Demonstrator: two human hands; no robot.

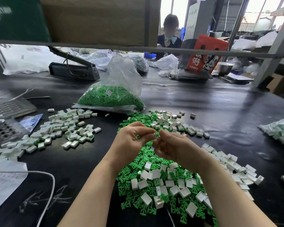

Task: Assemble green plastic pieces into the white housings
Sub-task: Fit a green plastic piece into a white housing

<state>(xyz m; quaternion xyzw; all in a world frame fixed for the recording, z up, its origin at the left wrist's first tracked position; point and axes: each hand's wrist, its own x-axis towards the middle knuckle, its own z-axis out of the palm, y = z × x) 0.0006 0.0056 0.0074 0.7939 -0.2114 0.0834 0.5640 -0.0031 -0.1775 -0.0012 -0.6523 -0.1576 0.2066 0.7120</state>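
Note:
My left hand (131, 138) and my right hand (174, 149) meet above the black table, fingertips together. Between them sits a small green piece (157, 134); both hands pinch it, and a bit of white housing shows at the left fingertips. Beneath my wrists lies a heap of loose green pieces (138, 163) mixed with empty white housings (156, 174). A spread of housings with green showing in them (64, 128) lies at the left.
A clear bag of green pieces (111, 97) stands behind the hands. More white housings (175, 123) trail to the right and back. A bag sealer (74, 69), a keyboard (8, 107), papers and a white cable (49, 185) sit left. A person works across the table.

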